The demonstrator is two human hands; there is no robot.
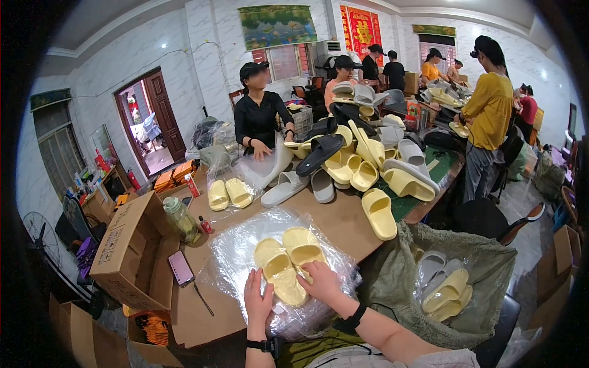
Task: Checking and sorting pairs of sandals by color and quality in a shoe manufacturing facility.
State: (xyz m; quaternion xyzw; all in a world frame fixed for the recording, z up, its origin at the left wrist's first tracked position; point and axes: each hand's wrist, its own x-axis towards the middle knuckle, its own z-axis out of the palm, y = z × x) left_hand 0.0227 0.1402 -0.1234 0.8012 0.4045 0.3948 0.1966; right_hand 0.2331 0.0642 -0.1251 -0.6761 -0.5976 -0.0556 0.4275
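Observation:
A pair of pale yellow slide slippers lies side by side on a stack of clear plastic bags [230,245] in front of me. At the left slipper [277,270], my left hand [257,299] rests along the outer edge, its fingers stretched out. The right slipper [303,240] has its lower end covered by my right hand [321,283], whose fingers bend over it and reach the left slipper's side. Shiny film shows around the pair; whether the slippers are inside a bag I cannot tell.
An open cardboard box [138,251], a phone [180,268], a green bottle [179,218] and a small red bottle [205,225] stand or lie left. Ahead is a heap of yellow, grey and black slippers [343,159]. A green sack [399,270] holds bagged slippers at right. Across the table sits a co-worker [264,116].

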